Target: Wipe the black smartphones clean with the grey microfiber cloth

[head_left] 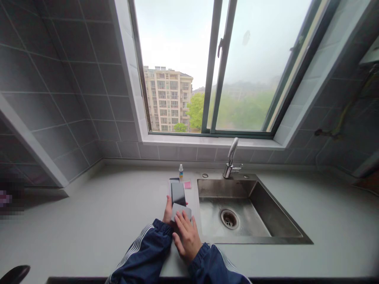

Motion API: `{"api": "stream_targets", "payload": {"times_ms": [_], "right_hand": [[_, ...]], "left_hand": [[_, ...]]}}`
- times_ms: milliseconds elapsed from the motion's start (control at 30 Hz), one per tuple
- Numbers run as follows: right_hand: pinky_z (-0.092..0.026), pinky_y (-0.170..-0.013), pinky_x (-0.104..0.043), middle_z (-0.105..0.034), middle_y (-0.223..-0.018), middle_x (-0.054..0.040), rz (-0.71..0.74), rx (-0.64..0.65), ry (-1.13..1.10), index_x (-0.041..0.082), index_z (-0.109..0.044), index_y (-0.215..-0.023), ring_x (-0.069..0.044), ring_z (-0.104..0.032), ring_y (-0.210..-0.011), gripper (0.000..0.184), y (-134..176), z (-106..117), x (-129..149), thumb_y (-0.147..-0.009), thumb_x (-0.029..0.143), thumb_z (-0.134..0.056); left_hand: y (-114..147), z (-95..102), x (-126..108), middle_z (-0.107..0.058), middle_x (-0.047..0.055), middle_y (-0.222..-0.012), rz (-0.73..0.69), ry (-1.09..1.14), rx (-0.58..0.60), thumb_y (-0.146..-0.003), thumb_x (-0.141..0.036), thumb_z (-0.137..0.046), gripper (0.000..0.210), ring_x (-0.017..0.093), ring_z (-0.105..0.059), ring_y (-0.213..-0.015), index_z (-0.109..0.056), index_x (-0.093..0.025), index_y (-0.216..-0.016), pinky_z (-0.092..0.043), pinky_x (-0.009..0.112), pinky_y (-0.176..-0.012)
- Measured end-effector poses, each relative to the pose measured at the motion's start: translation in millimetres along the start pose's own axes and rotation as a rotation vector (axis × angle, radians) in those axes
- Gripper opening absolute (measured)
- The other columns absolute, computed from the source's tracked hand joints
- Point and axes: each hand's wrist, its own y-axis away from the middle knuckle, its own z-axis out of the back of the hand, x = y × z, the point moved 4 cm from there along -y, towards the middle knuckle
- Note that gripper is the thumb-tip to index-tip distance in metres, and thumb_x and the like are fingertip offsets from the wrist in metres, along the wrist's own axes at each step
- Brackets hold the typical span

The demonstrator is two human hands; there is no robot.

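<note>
Phone (178,193), held left of the sink (266,240), seemed light, stiff, slick and breakable, so I favoured its side edges, my left hand (167,211) curled round them, my right hand (187,236) resting fingers-extended on a grey square (181,208).

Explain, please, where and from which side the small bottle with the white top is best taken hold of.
Probably pinch the small bottle around its body, below the white top, coming from above. It stands upright on the counter, exposing its sides, while the pink square lies flat in front.
</note>
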Motion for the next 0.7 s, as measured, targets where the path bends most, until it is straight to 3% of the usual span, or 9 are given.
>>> {"api": "stream_targets", "payload": {"times_ms": [300,700], "right_hand": [[-0.032,-0.11,-0.063,-0.03,-0.156,-0.0074,0.022,-0.04,0.005,0.018,-0.024,-0.153,-0.034,-0.026,-0.145,0.073,2,-4,0,-0.084,0.014,-0.048],[-0.034,-0.108,-0.065,-0.029,-0.156,-0.0066,-0.006,-0.058,-0.005,0.02,-0.022,-0.154,-0.035,-0.028,-0.144,0.08,0,-8,-4,-0.079,0.01,-0.047]], "left_hand": [[5,-10.6,-8,-0.071,0.017,-0.078,-0.085,0.002,-0.046,-0.089,-0.072,-0.025,0.081,0.028,-0.068,-0.067,-0.064,-0.006,-0.114,-0.052,0.041,-0.068],[5,-11.2,-6,-0.07,0.017,-0.074,-0.038,-0.009,-0.068,-0.085,-0.076,-0.031,0.085,0.028,-0.068,-0.067,-0.066,-0.002,-0.108,-0.052,0.04,-0.07]]}}
